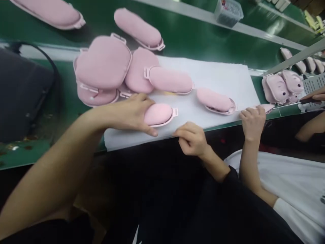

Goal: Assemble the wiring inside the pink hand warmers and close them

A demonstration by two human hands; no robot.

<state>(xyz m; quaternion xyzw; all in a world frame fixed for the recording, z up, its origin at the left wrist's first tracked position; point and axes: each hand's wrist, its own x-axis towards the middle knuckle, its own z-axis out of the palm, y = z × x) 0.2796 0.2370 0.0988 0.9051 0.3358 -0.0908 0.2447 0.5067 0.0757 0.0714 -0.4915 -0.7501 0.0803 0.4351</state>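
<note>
My left hand [132, 113] is wrapped round the left end of a pink padded case [158, 114] that lies on the white sheet, thumb along its near side. A pale loop tab shows at the case's right end. Just right of it, by the sheet's near edge, my right hand [192, 138] is closed with the index finger and thumb pressed together. Whether something small sits in that pinch is hidden. Behind the held case lies another pink oblong case [171, 80], and a heart-like pink case [104, 62] rests on a pile at the left.
A white sheet [215, 76] covers part of the green bench [198, 42]. To the right, a co-worker's hand [254, 120] touches a pink piece, near another pink case [215, 100]. A dark box [22, 95] stands left; a clear tub [228, 13] sits at the back.
</note>
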